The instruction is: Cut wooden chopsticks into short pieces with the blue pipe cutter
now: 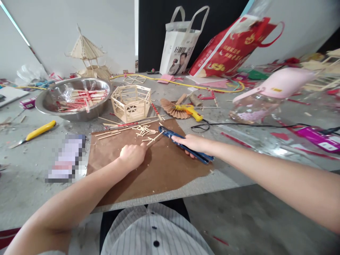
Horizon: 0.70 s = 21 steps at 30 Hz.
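My left hand (133,156) is closed on a thin wooden stick (155,138) above a brown sheet (159,173). The stick's far end meets the jaws of a blue cutting tool (170,136). My right hand (189,143) is wrapped round that tool's handles. Several short cut pieces (145,131) lie in a pile just beyond the stick. Longer sticks (110,134) rest at the sheet's back left edge. Behind the pile stands a hexagonal wooden frame (131,104).
A metal bowl (42,106) of wrapped sticks stands back left, near a yellow knife (39,131) and a blurred phone (65,159). A yellow glue gun (190,111) and its cable lie behind my right hand. A pink-lidded bottle (281,83) lies right.
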### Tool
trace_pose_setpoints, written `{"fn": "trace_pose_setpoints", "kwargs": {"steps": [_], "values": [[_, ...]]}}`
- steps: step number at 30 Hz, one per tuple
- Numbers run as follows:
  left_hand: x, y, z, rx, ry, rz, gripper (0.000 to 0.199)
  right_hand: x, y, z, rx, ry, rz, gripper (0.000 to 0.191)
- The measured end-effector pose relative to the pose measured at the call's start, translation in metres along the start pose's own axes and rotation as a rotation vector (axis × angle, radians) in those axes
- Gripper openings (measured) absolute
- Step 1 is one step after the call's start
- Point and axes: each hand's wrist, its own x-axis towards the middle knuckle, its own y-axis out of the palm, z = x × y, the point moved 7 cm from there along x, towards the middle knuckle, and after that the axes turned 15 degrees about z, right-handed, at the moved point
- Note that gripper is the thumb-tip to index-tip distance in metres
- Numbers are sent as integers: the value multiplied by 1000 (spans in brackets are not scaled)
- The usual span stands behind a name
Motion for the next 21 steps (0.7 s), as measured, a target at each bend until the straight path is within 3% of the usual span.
{"fn": "trace_pose_setpoints", "kwargs": {"steps": [4, 21], "values": [[1, 2, 1, -5, 3, -9, 24, -4, 0, 3, 6, 28, -37, 75], [1, 3, 2, 0, -15, -41, 21, -8, -3, 10, -135, 125, -116, 82]]}}
